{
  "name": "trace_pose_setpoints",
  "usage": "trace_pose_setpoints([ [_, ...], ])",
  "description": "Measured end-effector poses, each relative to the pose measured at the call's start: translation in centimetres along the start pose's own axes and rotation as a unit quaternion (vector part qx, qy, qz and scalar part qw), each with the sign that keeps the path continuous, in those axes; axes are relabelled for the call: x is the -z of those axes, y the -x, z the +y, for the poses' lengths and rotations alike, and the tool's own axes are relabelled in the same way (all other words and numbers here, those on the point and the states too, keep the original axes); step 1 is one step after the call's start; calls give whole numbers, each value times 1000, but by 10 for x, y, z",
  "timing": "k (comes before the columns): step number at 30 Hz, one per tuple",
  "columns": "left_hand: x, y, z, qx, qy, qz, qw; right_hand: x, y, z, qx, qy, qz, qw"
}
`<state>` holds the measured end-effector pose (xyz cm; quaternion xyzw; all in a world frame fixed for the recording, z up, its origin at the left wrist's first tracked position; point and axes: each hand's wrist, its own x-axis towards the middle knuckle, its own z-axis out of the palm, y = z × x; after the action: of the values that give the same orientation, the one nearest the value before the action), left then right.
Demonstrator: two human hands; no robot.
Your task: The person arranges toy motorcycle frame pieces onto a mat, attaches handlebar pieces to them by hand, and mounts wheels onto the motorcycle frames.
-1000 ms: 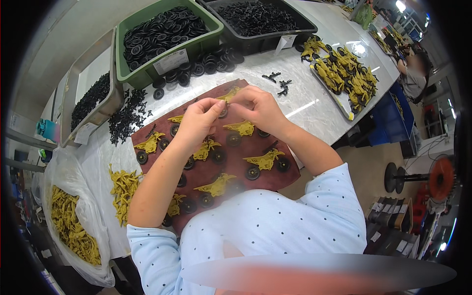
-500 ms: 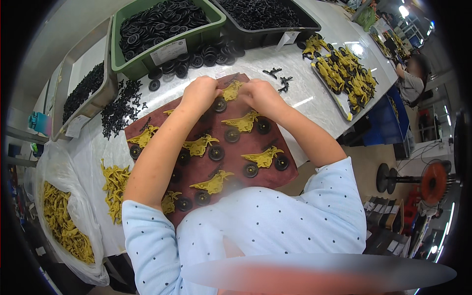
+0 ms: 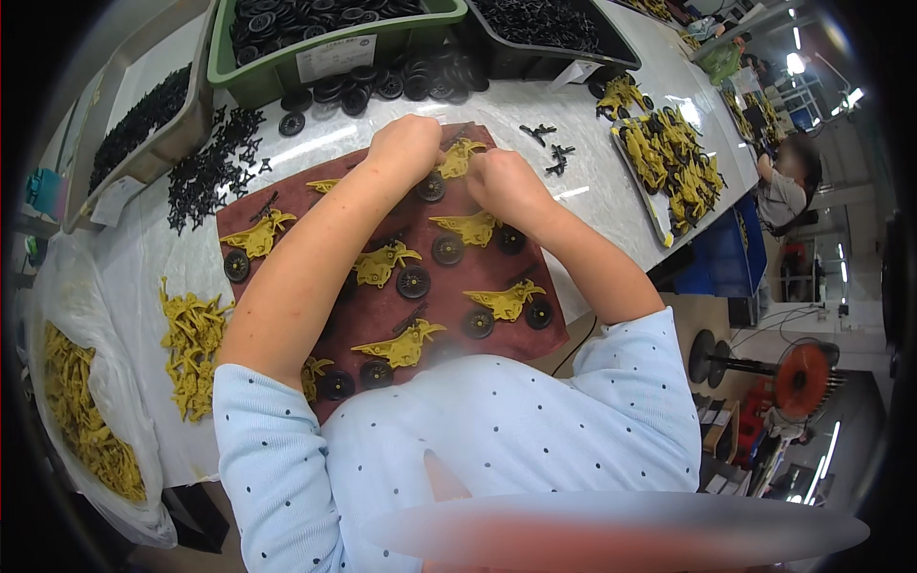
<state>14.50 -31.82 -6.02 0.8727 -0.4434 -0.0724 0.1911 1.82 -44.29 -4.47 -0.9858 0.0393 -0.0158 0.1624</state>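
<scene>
A long white table (image 3: 611, 181) holds everything. A dark red mat (image 3: 382, 315) lies in the middle of it. Behind the mat stand a green bin (image 3: 315, 57) and a black bin (image 3: 564, 38), both full of black wheels. Left of the mat lies a heap of yellow parts (image 3: 191, 349). Right of the mat sits a tray (image 3: 669, 162) of yellow toys.

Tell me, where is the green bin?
In the head view, the green bin sits at the table's far edge, upper left, full of black wheels, beyond the maroon mat and both hands.
</scene>
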Motion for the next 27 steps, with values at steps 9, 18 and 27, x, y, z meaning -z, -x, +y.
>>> trace_pose_setpoints([
  [9,0,0,1,-3,0,-7,1000,-7,-1,0,-24,26,29,999],
  [18,6,6,5,-21,-12,-34,999,-5,-8,-13,-108,33,-22,993],
  [27,7,1,1,-27,1,-31,999,4,-22,-2,-129,21,-95,987],
])
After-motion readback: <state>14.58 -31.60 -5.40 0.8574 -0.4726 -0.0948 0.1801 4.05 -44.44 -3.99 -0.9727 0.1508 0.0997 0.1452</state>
